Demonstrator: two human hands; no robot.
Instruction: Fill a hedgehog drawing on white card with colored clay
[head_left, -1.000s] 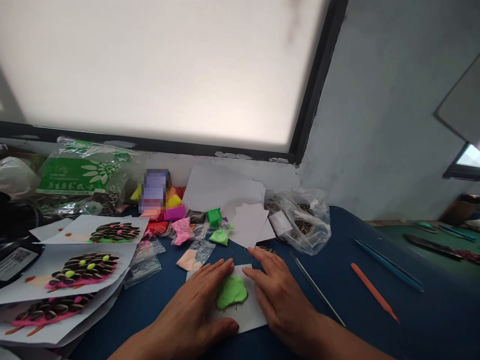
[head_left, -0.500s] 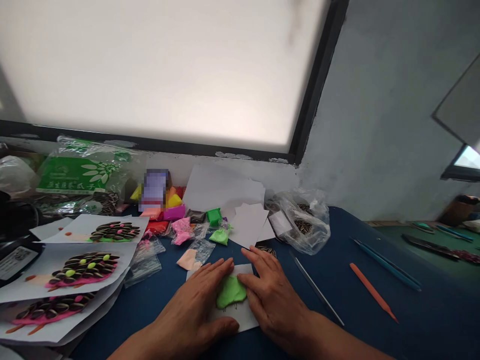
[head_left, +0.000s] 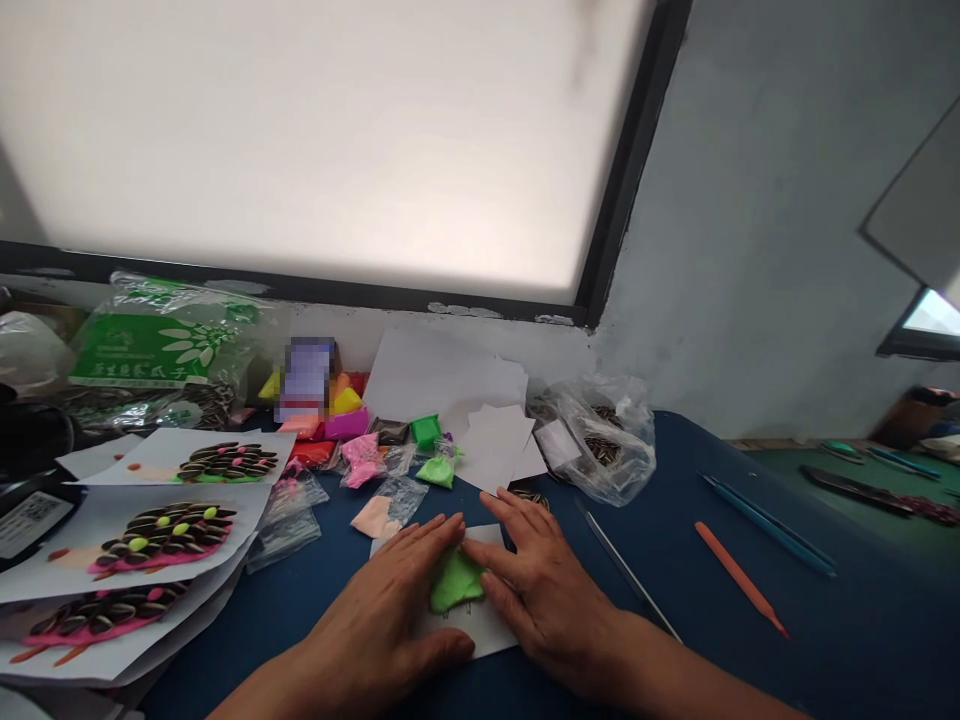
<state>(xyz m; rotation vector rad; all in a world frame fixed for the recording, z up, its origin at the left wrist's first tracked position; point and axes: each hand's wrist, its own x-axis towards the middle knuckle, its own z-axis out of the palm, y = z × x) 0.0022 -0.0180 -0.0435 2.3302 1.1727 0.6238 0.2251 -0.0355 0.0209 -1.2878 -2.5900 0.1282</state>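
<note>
A flattened piece of bright green modelling clay lies on a small white paper card, where a few short drawn lines show below the clay. My left hand rests along the clay's left side, fingers stretched out and thumb lying low on the card. From the right, my right hand reaches over with its fingers spread, the index finger and thumb touching the clay's upper right edge. Neither hand grips anything. The clay's upper edge is partly hidden by the fingers.
On the left are stacked cards with sunflower-seed hedgehogs. Behind lie colourful clay packets, white paper and a plastic bag of seeds. To the right are a metal rod, an orange tool and blue tweezers.
My right index finger has shifted left over the clay's upper edge, and the clay there looks more covered. The left hand stays nearly in place. The view has shifted slightly.
</note>
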